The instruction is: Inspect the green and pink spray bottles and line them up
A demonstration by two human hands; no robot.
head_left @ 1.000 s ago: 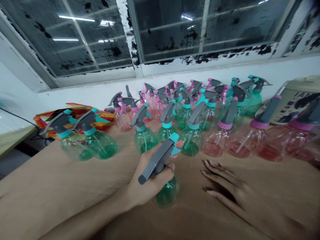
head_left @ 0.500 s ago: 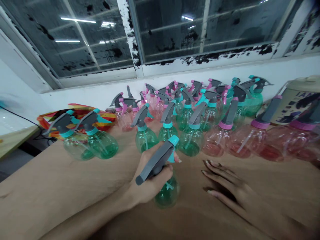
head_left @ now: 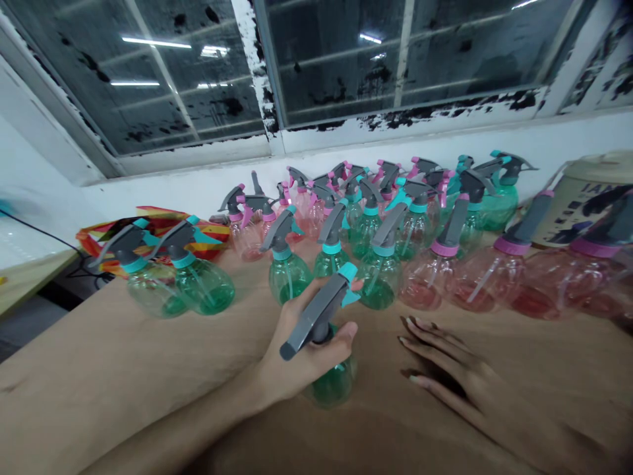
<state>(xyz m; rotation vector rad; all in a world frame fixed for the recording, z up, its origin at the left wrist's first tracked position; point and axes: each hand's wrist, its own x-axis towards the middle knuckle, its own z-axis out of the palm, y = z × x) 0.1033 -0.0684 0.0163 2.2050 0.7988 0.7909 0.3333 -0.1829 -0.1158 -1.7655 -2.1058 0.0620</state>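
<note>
My left hand (head_left: 297, 349) is wrapped round the neck of a green spray bottle (head_left: 332, 386) with a grey and turquoise trigger head. The bottle stands near the table's front, its neck partly hidden by my fingers, and the thumb reaches across its near side. My right hand (head_left: 459, 369) lies palm down on the table to the right, fingers stretched out and holding nothing. Just beyond my left hand is another green spray bottle (head_left: 380, 284). A pink spray bottle (head_left: 428, 284) stands beyond my right fingertips.
Several green and pink spray bottles crowd the back of the wooden table (head_left: 123, 376). Two green spray bottles (head_left: 205, 287) stand at the left, before an orange and yellow bag (head_left: 212, 231). A beige container (head_left: 583, 198) stands at the back right, below the window (head_left: 346, 66).
The spray bottle's head has turned and shifted slightly right in my left hand, and my thumb has moved up and right. My right hand has stayed in place.
</note>
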